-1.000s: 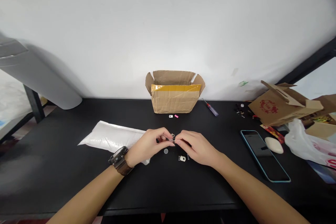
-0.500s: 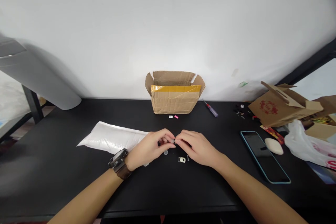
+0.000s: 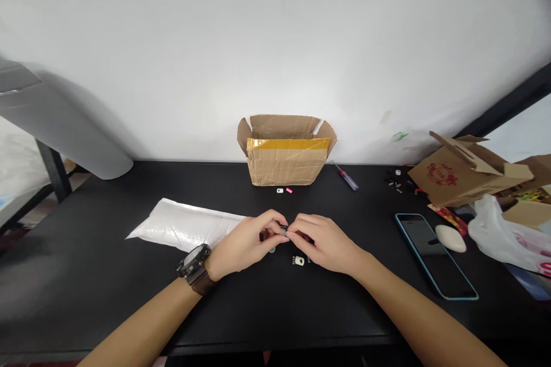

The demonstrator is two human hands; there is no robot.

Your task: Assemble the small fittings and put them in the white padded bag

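Observation:
My left hand, with a watch on its wrist, pinches a small greyish piece between thumb and forefinger. My right hand meets it there, its thumb and fingertips closed on the same spot. What the piece is cannot be made out, as the fingers cover most of it. Just below my right fingertips lies a small cream-white part with tiny dark bits beside it. A small clear disc shows partly under my left hand. The white padded mailer lies partly behind my left hand.
An open cardboard box stands by the wall, small white and pink pieces before it. A screwdriver lies right of it. Farther right are a phone, a white rounded case, a plastic bag and another box.
Both hands stay almost in place, fingertips slightly shifted around the small piece. My left hand now covers more of the clear disc. The view has moved very slightly.

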